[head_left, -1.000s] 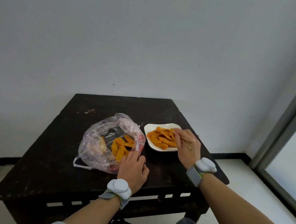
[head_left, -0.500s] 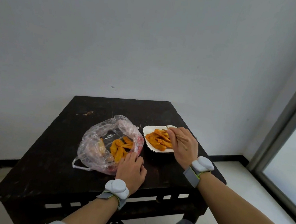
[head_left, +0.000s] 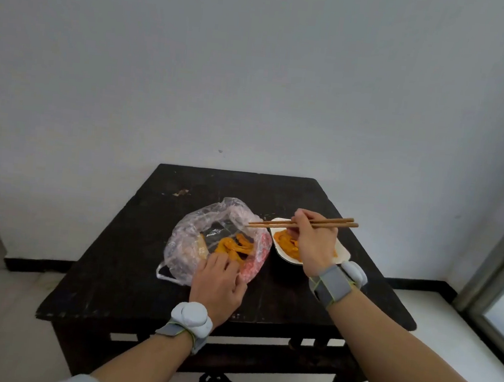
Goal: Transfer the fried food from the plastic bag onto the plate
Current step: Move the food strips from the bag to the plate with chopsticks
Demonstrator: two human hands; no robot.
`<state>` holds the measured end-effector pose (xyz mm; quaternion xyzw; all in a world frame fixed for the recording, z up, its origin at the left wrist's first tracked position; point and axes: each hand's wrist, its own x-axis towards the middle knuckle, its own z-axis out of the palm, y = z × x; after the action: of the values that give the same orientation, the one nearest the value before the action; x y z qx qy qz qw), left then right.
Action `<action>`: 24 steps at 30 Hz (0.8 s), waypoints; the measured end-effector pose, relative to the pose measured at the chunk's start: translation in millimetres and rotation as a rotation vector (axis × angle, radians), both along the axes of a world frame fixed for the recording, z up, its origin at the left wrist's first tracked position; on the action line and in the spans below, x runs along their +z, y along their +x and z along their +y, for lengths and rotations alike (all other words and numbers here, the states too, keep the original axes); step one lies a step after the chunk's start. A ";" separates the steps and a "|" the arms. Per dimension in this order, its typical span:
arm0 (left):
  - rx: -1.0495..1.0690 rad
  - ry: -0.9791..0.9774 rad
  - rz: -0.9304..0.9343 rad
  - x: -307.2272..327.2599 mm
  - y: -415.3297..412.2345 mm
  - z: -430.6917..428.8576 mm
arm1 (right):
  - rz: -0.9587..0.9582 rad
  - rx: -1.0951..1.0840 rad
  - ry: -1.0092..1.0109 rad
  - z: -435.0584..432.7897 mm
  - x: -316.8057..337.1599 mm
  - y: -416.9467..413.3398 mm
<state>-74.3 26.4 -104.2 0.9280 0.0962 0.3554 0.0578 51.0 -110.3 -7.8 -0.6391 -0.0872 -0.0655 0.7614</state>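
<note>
While gripped, chopsticks (head_left: pixel 284 224) level, tips leftward

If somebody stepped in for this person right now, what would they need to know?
Left hand: rests on the near edge of the plastic bag, holding it in place.
Right hand: holds chopsticks with nothing between the tips, which point toward the bag.
Done: a pile of fried food already lies on the white plate, to the right of the bag.
Left: several orange pieces remain in the bag; pick them out and move them to the plate.
</note>
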 end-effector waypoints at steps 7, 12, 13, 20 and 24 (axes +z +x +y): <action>0.089 -0.041 0.090 -8.9 -18.0 19.5 | 0.218 0.032 0.051 20.7 -27.9 3.5; 0.097 -0.080 0.139 -16.3 -19.7 21.9 | 0.294 0.000 0.059 33.0 -36.5 4.5; 0.095 -0.086 0.141 -16.4 -19.7 22.0 | 0.307 -0.002 0.057 34.4 -37.8 5.8; 0.084 -0.110 0.157 -17.1 -19.2 22.8 | 0.258 0.002 -0.235 35.7 -39.8 8.2; 0.078 -0.118 0.152 -16.7 -19.9 21.7 | 0.270 0.046 -0.253 36.1 -33.6 5.9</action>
<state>-94.2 48.1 -120.9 0.9428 0.1571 0.2795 0.0913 56.9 -74.2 -41.4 -0.7306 -0.0065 0.0498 0.6810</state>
